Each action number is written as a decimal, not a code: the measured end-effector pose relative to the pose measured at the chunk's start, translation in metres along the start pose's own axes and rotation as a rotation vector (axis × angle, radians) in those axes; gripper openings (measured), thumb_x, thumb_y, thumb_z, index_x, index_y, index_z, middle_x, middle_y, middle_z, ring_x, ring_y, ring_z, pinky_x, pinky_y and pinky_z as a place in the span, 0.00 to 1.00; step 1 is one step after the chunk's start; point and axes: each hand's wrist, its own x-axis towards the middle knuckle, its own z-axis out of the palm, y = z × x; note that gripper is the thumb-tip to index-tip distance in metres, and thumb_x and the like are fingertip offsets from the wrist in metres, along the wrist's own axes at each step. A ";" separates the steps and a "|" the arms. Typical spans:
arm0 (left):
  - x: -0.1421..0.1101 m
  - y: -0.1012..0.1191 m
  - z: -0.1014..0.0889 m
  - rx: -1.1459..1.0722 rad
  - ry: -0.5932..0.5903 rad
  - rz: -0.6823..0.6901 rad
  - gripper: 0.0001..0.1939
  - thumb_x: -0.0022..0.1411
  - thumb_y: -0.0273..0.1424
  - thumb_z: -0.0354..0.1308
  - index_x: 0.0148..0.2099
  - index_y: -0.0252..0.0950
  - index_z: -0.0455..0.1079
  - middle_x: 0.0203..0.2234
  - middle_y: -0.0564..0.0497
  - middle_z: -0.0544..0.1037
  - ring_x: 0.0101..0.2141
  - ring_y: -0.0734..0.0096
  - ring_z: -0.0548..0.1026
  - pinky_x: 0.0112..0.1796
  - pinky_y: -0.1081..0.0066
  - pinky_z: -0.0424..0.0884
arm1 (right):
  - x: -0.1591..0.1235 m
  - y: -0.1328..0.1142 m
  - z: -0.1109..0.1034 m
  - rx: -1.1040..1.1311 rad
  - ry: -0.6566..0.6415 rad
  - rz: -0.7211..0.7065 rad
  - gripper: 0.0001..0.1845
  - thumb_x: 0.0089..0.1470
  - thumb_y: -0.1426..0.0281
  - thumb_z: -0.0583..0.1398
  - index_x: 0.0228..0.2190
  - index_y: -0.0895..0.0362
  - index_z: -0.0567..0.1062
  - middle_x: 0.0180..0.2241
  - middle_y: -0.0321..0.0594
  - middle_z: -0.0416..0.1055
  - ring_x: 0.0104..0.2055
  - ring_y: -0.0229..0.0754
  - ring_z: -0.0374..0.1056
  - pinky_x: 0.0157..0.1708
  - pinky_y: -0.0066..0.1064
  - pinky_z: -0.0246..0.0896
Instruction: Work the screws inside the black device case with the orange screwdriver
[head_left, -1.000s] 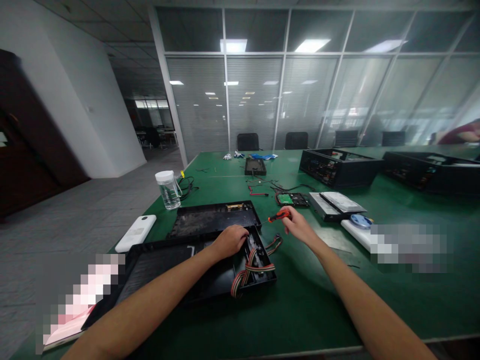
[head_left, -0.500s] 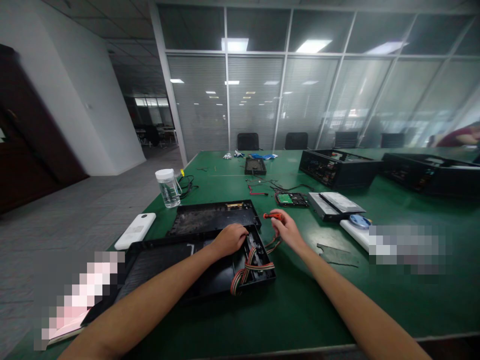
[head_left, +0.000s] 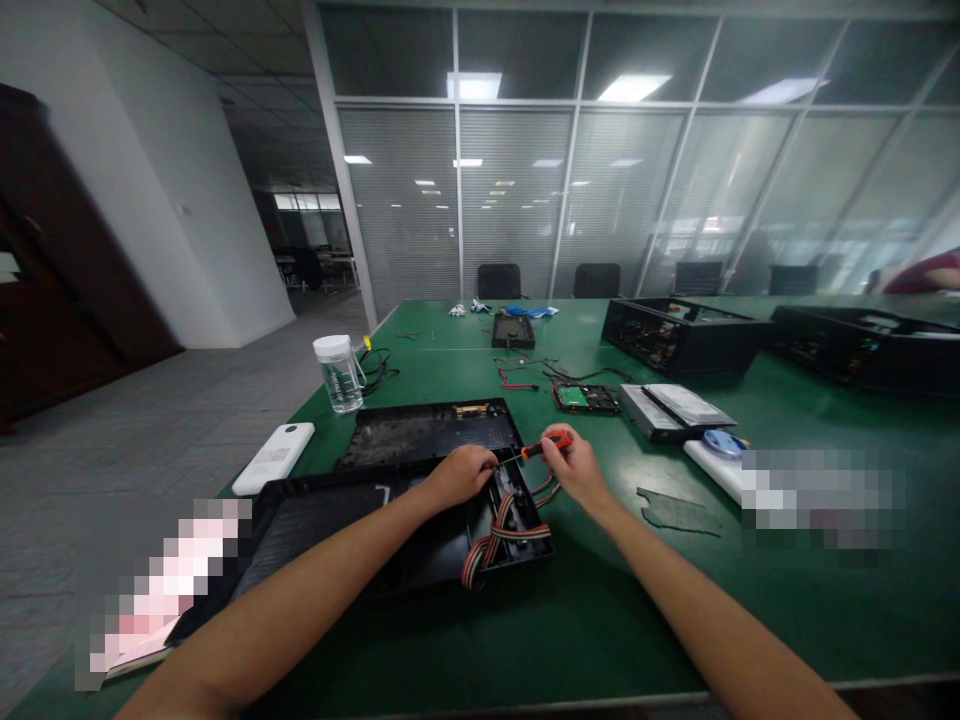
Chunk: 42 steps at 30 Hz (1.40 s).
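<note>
Right hand [head_left: 577, 470] grips the screwdriver [head_left: 534, 450], its long axis slanting, tip pointing left toward the black casing [head_left: 442, 545].

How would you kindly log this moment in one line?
left hand: at black casing | right hand: holds screwdriver, pointed toward left hand | striped cable: across casing's right end

Office meeting space: long green-topped table [head_left: 600, 640], black rectangular-backed chairs [head_left: 499, 281] on far side, tall white-framed glass partition [head_left: 517, 50] with pale slatted blinds [head_left: 514, 230], grey floor [head_left: 195, 420].
</note>
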 end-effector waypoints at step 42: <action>-0.002 -0.002 0.006 -0.016 0.045 0.026 0.08 0.57 0.24 0.53 0.39 0.33 0.70 0.33 0.49 0.74 0.36 0.68 0.70 0.41 0.71 0.64 | 0.003 -0.033 -0.013 -0.301 -0.042 -0.154 0.15 0.52 0.59 0.52 0.25 0.56 0.69 0.23 0.36 0.68 0.25 0.36 0.63 0.28 0.26 0.55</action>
